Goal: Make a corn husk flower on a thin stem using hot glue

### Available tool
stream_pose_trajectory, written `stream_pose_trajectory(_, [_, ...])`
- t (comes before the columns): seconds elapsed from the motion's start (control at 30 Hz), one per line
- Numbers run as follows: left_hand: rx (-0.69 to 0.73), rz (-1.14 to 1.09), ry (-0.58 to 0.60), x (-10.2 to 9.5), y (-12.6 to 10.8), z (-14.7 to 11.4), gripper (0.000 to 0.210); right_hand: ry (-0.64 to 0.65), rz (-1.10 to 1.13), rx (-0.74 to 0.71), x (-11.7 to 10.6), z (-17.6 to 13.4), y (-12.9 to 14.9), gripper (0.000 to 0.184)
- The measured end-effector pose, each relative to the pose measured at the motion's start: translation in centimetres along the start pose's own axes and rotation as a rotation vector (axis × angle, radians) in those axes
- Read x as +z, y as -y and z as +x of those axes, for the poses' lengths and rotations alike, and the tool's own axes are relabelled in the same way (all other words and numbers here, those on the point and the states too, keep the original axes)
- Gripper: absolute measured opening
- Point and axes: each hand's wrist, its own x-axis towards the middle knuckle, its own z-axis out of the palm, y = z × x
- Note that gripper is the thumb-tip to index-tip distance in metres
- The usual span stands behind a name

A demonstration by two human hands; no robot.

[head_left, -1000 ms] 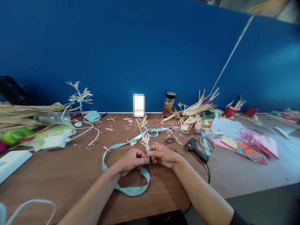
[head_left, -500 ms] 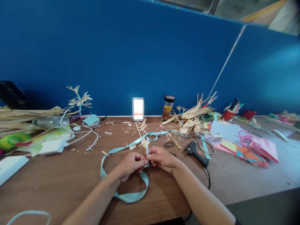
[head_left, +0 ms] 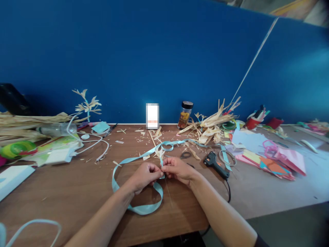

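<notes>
My left hand (head_left: 147,175) is closed in a pinch, thumb and fingers on the light blue ribbon (head_left: 147,209) low on a thin stem. Facing it, my right hand (head_left: 178,169) pinches the stem of a small dried-husk flower (head_left: 159,153), its pale petals pointing up and away from me. Ribbon seems wrapped around this stem; my fingertips hide the exact spot. The rest of the ribbon curls in a wide loop across the table, around and beyond my left hand. A fine thread-like strand runs down below the fingers.
A black glue gun (head_left: 216,165) lies right of my hands. Behind stand a black-lidded jar (head_left: 184,116) and a husk pile (head_left: 212,128). Right are papers and a pink bag (head_left: 289,157); left, white cables (head_left: 89,142), a finished husk flower stem (head_left: 88,104) and a clear bottle (head_left: 58,129).
The view has shifted slightly, with the table's things sitting a little higher. Both hands keep their pinch at the stem, with only small finger movement.
</notes>
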Motion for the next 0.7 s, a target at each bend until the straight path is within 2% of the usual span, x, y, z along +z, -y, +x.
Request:
stream_pose_trajectory(0.23, [-0.042, -0.189, -0.101, 0.22, -0.07, 0.13, 0.030, -0.028, -0.043, 0.005, 0.16, -0.05, 0.16, 0.031])
stream_pose_trajectory(0.43, [0.020, -0.094, -0.168, 0.20, 0.34, 0.61, 0.037, -0.062, -0.087, -0.042, 0.54, 0.26, -0.25, 0.034])
stream_pose_trajectory(0.57, [0.032, -0.070, -0.174, 0.21, 0.17, 0.73, 0.034, -0.101, -0.141, -0.069, 0.86, 0.36, -0.26, 0.031])
stream_pose_trajectory(0.7, [0.044, -0.042, -0.168, 0.13, -0.05, 0.63, 0.030, -0.085, -0.172, -0.082, 0.88, 0.32, -0.19, 0.027])
